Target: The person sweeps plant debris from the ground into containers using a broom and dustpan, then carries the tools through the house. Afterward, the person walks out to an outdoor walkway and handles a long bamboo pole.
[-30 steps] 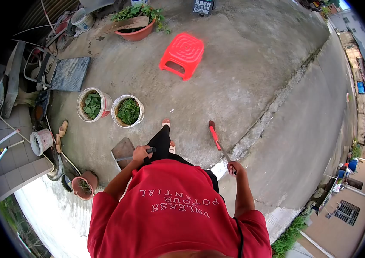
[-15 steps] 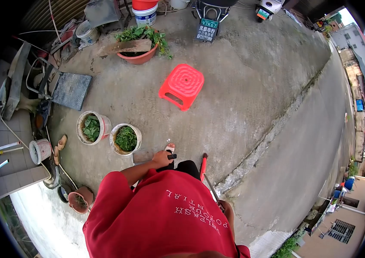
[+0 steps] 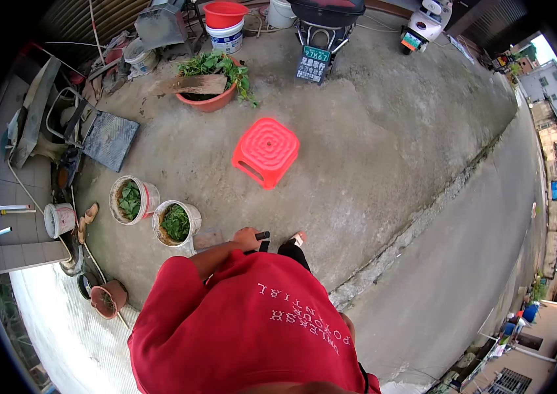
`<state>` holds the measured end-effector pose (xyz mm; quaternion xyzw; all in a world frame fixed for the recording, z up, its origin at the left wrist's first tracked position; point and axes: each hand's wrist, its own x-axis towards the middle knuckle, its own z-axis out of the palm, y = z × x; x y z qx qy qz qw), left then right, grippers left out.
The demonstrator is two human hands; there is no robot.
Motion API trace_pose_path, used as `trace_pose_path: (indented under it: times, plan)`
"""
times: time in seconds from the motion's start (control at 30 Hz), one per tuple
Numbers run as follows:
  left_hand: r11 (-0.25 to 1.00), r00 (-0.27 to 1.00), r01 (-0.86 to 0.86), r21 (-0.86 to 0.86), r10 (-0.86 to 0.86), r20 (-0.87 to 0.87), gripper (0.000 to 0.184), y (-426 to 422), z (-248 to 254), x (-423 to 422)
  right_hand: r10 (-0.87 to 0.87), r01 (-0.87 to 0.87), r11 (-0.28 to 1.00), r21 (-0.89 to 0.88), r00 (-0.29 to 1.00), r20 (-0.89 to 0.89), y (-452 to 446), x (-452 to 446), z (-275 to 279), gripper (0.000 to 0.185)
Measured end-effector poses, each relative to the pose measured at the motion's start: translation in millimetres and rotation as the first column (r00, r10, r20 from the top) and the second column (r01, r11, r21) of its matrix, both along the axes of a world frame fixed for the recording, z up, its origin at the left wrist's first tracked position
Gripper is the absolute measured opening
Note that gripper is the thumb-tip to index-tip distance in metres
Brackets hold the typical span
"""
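At the front of my body, my left hand [image 3: 247, 240] is closed around a black handle [image 3: 262, 236]. A flat grey-brown piece [image 3: 209, 238] shows beyond that forearm, beside a white bucket; whether it joins the handle is hidden. Only a sliver of my right hand [image 3: 349, 321] appears past the edge of the red shirt, its fingers out of sight. Nearest to my left hand stand two white buckets [image 3: 195, 223] [image 3: 152, 197] with green leaves [image 3: 175, 222] in them. Ahead on the concrete is a red plastic stool [image 3: 268, 144]. One sandalled foot [image 3: 299, 238] is forward.
A terracotta-coloured basin [image 3: 209, 104] of plants with a board [image 3: 201, 84] across it lies farther off. Parked scooters [image 3: 314, 62] [image 3: 425, 25] stand at the back. Left are a metal chair frame [image 3: 111, 141], sandals [image 3: 88, 218] and plant pots [image 3: 109, 299]. A raised concrete seam [image 3: 416, 213] crosses the right.
The stool and buckets now sit lower and farther left in view. My other foot has come forward. The red piece and thin rod by my right hand have gone out of sight.
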<state>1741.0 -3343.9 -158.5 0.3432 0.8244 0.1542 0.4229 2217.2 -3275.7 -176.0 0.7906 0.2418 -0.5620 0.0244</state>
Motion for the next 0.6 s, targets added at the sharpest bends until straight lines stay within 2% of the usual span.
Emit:
trace_pose_path:
  times: [0.07,0.17,0.2,0.27,0.3,0.33,0.37,0.4,0.5,0.6]
  plan:
    - [0.998,0.999,0.052,-0.027,-0.052,-0.006,0.024,31.0,-1.0,10.1,-0.117,0.058,0.95,-0.306,0.977,-0.179,67.8,19.7,3.2,0.013]
    - [0.987,0.985,0.159,0.012,-0.157,-0.071,0.023,74.5,8.4,33.7,-0.378,0.049,0.681,-0.731,0.878,-0.293,135.9,58.8,16.6,0.009]
    - [0.985,0.984,0.167,0.03,-0.165,-0.063,0.023,90.9,14.4,40.5,-0.199,-0.075,0.738,-0.67,0.925,-0.323,154.2,58.6,26.8,0.007]
    - [0.981,0.983,0.182,0.061,-0.179,-0.047,0.023,118.5,28.6,52.4,0.079,-0.226,0.842,-0.49,0.95,-0.301,191.0,28.0,101.5,0.005]
    - [0.976,0.978,0.194,0.096,-0.185,-0.094,0.023,131.5,28.0,55.0,0.212,-0.308,0.862,-0.402,0.94,-0.267,204.3,21.2,122.7,0.004]
    - [0.97,0.972,0.21,0.125,-0.193,-0.137,0.023,143.9,25.0,57.0,0.24,-0.404,0.838,-0.366,0.877,-0.416,214.6,86.0,32.6,0.004]
    - [0.96,0.962,0.232,0.154,-0.203,-0.181,0.022,153.8,19.3,61.0,0.295,-0.488,0.794,-0.362,0.83,-0.472,236.5,83.4,49.4,0.008]
    - [0.954,0.963,0.234,0.186,-0.2,-0.182,0.02,164.3,6.1,63.3,0.264,-0.428,0.822,-0.375,0.871,-0.415,250.9,80.3,62.3,0.011]
    - [0.926,0.962,0.254,0.278,-0.212,-0.174,0.018,210.4,13.3,72.0,0.176,-0.285,0.898,-0.336,0.931,-0.319,292.0,75.1,81.2,0.021]
    - [0.893,0.917,0.393,0.221,-0.362,-0.168,0.017,260.2,-11.0,78.6,0.077,-0.142,0.953,-0.267,0.968,-0.24,329.6,70.8,76.0,0.033]
